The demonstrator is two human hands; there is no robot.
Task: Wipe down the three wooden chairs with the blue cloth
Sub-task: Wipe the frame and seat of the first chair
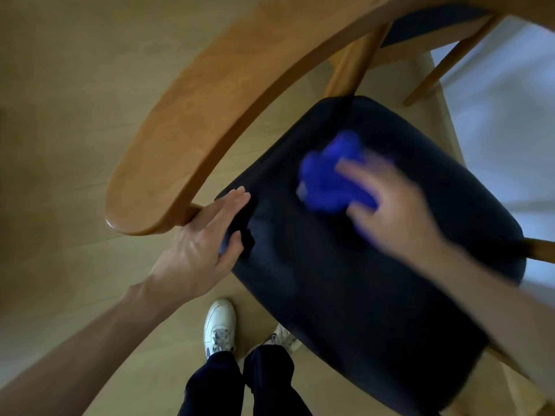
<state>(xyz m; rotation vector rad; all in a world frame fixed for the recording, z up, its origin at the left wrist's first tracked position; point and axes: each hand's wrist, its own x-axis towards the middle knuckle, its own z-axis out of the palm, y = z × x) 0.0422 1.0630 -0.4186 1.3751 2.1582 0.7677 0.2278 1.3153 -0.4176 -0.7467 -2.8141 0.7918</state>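
Observation:
A wooden chair with a curved backrest (210,109) and a dark padded seat (360,280) fills the view below me. My right hand (393,202), blurred by motion, presses a crumpled blue cloth (330,175) onto the far part of the seat. My left hand (204,235) grips the seat's left edge, just under the end of the backrest, thumb on top of the cushion. A second chair's dark seat (435,22) and wooden legs show at the top right.
Pale wooden floor (60,145) surrounds the chair. My feet in white sneakers (219,325) stand close to the seat's near-left side. A bright white area (510,115) lies at the right behind the chair.

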